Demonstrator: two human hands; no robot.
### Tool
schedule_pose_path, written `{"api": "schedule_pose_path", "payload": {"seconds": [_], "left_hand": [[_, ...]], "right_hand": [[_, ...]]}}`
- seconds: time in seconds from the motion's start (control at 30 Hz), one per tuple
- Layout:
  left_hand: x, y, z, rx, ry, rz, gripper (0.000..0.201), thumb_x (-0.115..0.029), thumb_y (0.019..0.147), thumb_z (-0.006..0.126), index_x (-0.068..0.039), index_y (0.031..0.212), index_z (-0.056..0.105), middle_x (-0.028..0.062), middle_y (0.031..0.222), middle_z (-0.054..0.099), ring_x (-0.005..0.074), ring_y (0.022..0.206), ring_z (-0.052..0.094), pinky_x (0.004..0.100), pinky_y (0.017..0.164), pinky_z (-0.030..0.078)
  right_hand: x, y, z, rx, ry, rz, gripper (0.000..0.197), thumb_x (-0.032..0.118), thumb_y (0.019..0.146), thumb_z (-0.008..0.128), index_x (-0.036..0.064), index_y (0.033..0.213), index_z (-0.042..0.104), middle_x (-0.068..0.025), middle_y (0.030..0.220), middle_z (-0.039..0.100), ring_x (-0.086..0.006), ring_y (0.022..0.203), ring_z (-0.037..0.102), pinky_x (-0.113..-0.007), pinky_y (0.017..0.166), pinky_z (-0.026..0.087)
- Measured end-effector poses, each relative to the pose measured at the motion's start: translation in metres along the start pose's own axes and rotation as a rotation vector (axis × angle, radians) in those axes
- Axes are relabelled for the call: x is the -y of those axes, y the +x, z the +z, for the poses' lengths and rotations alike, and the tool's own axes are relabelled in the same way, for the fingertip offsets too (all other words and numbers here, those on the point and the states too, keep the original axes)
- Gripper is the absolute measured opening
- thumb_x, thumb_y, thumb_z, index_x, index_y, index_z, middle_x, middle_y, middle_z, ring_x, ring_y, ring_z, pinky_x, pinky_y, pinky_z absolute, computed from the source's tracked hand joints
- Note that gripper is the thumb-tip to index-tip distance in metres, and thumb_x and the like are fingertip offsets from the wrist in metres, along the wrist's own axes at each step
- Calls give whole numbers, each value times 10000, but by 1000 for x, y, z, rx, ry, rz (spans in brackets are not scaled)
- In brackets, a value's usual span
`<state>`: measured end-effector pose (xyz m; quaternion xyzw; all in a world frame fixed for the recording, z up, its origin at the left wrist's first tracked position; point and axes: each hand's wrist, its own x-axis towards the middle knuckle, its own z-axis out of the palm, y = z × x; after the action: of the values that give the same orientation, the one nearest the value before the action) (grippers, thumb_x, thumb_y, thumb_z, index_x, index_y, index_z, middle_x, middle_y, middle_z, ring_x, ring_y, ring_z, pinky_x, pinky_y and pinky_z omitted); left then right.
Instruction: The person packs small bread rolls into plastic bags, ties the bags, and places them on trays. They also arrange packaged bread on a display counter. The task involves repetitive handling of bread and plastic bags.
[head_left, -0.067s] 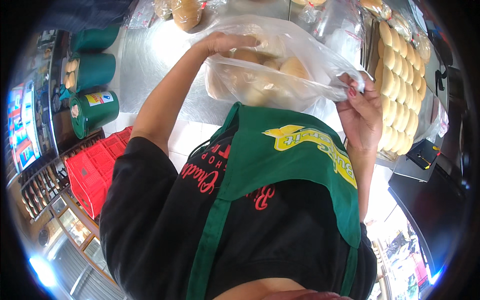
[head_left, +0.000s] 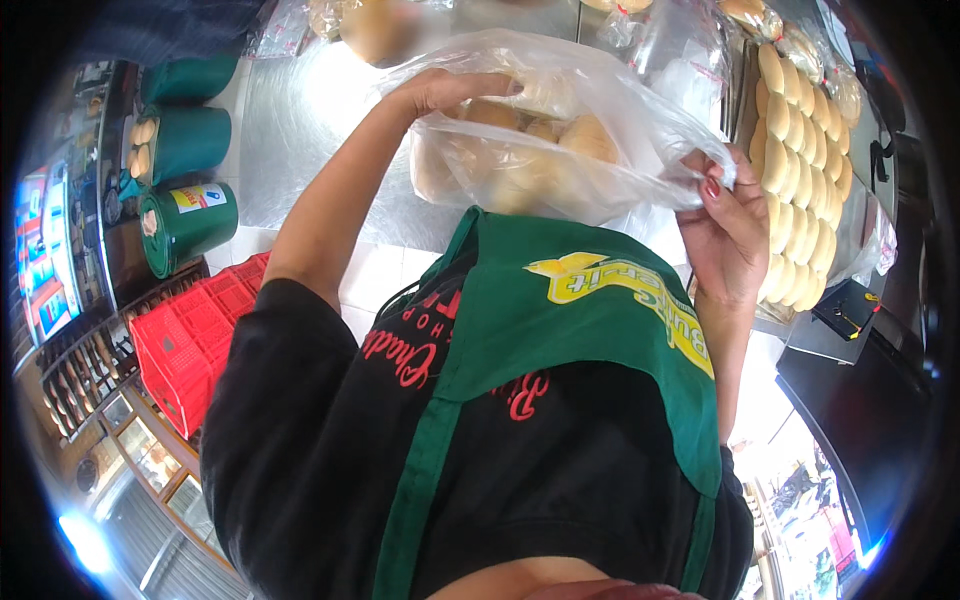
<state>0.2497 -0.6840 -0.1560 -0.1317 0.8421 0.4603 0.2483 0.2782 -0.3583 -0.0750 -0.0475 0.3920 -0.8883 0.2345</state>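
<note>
A clear plastic bag (head_left: 660, 130) with several round bread rolls (head_left: 588, 138) in it lies on the steel table in front of me. At the bag's far left, my left hand (head_left: 452, 92) rests with its fingers stretched out over the rolls. Whether its fingertips are inside the bag or only against the film, I cannot tell. My right hand (head_left: 728, 235) pinches the gathered edge of the bag at its right end, thumb against fingers. Between the two hands the film sags loosely.
Rows of bread rolls (head_left: 798, 180) cover a tray to the right. Bagged bread (head_left: 325, 18) and empty plastic bags (head_left: 690, 75) lie at the steel table's (head_left: 300, 140) far side. Green bins (head_left: 195, 228) and red crates (head_left: 190, 340) stand to the left.
My right hand has shifted slightly to the right with the bag's edge in it. My left hand stays nearly where it was.
</note>
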Motion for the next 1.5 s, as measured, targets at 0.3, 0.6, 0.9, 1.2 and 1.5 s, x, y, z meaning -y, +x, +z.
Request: {"api": "schedule_pose_path", "payload": {"seconds": [0.3, 0.6, 0.9, 1.2, 1.5], "left_hand": [[9, 4, 1, -175, 126, 378, 593, -391, 795, 766, -136, 1297, 580, 72, 1184, 655, 223, 1090, 612, 350, 961, 478], [-27, -20, -36, -525, 850, 885, 154, -117, 849, 622, -106, 1000, 648, 129, 934, 638, 269, 889, 597, 368, 784, 482], [-31, -46, 56, -20, 844, 700, 148, -58, 788, 604, -49, 936, 608, 156, 868, 653, 321, 834, 673, 419, 733, 527], [-20, -15, 94, -124, 448, 594, 169, -103, 793, 598, -47, 942, 657, 165, 915, 658, 339, 797, 691, 458, 673, 558], [-3, -40, 52, -46, 856, 361, 252, -56, 770, 652, -77, 1018, 616, 136, 895, 681, 358, 851, 670, 455, 739, 526]], "right_hand": [[18, -2, 20, -20, -288, 147, 473, -26, 768, 608, -47, 1239, 562, -71, 1029, 631, -127, 825, 542, -269, 777, 445], [11, 23, 28, 62, -404, -40, 518, -4, 822, 597, -43, 1333, 519, -106, 1175, 636, -127, 870, 583, -290, 830, 497], [-15, 20, 32, 133, -288, 183, 300, -34, 873, 606, -34, 1173, 605, -82, 1110, 660, -134, 1030, 599, -281, 921, 469], [-30, 15, 50, 220, -169, 259, 177, 12, 891, 624, -16, 1066, 632, -54, 1008, 640, -108, 910, 579, -255, 822, 461], [-7, 27, 35, 133, -157, 73, 263, 24, 900, 616, -26, 1158, 607, -69, 1079, 641, -127, 947, 585, -268, 867, 451]]}}
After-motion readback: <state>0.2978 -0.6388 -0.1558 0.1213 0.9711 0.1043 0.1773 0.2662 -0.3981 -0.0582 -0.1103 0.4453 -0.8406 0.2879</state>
